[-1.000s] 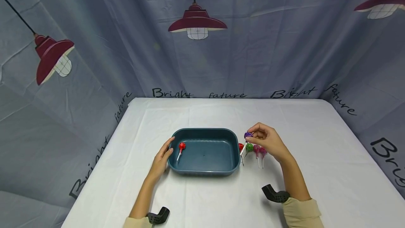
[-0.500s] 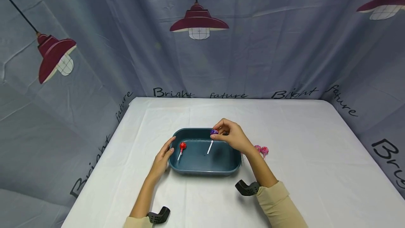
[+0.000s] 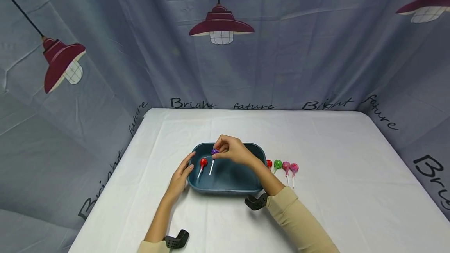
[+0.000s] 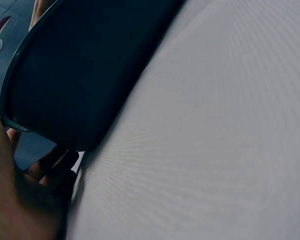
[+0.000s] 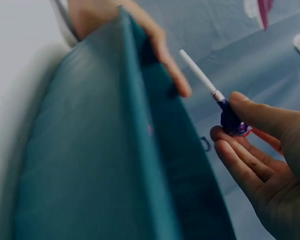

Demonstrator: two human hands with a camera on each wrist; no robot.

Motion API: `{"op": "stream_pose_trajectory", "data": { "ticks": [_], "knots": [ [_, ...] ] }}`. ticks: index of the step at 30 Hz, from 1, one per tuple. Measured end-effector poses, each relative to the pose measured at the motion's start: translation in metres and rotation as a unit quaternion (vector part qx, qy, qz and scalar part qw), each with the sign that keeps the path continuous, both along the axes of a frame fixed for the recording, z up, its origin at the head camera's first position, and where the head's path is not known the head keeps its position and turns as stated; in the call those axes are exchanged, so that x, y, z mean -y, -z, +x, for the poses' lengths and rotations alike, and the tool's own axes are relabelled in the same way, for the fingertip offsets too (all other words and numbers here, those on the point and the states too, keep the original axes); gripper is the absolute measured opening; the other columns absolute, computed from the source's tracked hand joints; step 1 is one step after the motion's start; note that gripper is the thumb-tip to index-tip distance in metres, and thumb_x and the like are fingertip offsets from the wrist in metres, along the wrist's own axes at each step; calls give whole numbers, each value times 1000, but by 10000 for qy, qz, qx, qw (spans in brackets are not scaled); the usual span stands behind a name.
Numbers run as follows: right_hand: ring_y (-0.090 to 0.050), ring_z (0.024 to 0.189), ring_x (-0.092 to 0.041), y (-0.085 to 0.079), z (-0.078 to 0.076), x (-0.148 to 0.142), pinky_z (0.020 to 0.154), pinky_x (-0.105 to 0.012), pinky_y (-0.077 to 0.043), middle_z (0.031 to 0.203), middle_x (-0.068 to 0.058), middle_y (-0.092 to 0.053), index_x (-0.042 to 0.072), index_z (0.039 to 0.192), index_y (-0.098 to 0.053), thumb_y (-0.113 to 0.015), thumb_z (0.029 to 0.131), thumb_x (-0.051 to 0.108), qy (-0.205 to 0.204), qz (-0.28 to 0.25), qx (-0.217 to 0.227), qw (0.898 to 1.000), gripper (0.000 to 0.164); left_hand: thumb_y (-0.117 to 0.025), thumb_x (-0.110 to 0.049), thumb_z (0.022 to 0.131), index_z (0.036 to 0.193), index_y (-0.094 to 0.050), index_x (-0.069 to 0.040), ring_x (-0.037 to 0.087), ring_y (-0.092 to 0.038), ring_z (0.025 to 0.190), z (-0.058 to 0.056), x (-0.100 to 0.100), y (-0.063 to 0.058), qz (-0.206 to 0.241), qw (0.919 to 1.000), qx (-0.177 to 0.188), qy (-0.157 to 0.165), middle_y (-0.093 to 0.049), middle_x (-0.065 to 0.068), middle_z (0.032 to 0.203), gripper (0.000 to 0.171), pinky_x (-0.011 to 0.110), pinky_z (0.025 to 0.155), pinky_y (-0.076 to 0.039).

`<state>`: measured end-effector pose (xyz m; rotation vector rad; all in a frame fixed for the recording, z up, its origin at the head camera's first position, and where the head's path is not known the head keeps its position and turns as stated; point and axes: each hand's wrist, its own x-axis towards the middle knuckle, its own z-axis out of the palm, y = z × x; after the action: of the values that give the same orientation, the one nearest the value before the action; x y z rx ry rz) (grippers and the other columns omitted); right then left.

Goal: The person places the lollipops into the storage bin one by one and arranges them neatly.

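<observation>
A purple-wrapped lollipop [image 3: 215, 152] is pinched by its candy end between the thumb and fingers of my right hand [image 3: 232, 150], with the white stick hanging down over the dark teal tray [image 3: 228, 191]. The right wrist view shows the same lollipop [image 5: 231, 119] above the tray's rim. Inside the tray's left part lies a red lollipop [image 3: 203, 162]. My left hand [image 3: 179, 175] holds the tray's left end at the rim; in the left wrist view its fingers [image 4: 52, 167] bend beside the outer wall.
Right of the tray, a red lollipop [image 3: 269, 164], a green lollipop [image 3: 277, 164] and two pink lollipops [image 3: 286, 166] lie in a row on the white tablecloth [image 3: 337, 175]. A grey printed curtain [image 3: 147, 50] hangs behind the table.
My right hand has carried the purple lollipop leftward, from above the row to over the tray's left half, near the red one. My left hand has stayed at the tray.
</observation>
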<state>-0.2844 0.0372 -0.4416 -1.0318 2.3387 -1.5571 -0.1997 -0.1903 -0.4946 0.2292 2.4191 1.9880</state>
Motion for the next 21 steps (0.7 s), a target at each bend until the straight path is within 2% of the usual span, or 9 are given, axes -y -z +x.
{"op": "stream_pose_trajectory", "data": {
  "ticks": [4,10,16,21],
  "knots": [
    [-65,78,-17,11,-6,9,68,-23,-53,89,-6,-63,3,91,-59,-75,75,7,-70,280,119,9995,23,-43,-18,99,142,-38,-17,25,-20,136,0,-1,1,13,10000,45,28,-27,7,148,43,44,108,-20],
    [-65,78,-15,28,-12,15,68,-20,-52,87,-6,-63,2,88,-60,-77,73,8,69,601,155,9980,23,-43,-20,99,142,-38,-18,26,-20,136,0,-1,1,-54,9999,110,30,-27,6,148,43,46,108,-20],
    [-65,78,-15,39,-14,22,66,-19,-52,87,-4,-63,4,87,-61,-78,74,9,211,804,297,9961,22,-43,-18,99,142,-38,-20,26,-21,136,0,-1,0,-68,9999,122,-9,-27,6,148,43,45,108,-20],
    [-64,77,-10,47,-19,28,66,-19,-51,86,-1,-65,7,86,-61,-78,74,13,217,1079,272,9936,21,-43,-19,99,142,-37,-20,26,-21,136,-1,1,0,-25,9999,132,-34,-27,5,148,44,44,108,-20]
  ]
}}
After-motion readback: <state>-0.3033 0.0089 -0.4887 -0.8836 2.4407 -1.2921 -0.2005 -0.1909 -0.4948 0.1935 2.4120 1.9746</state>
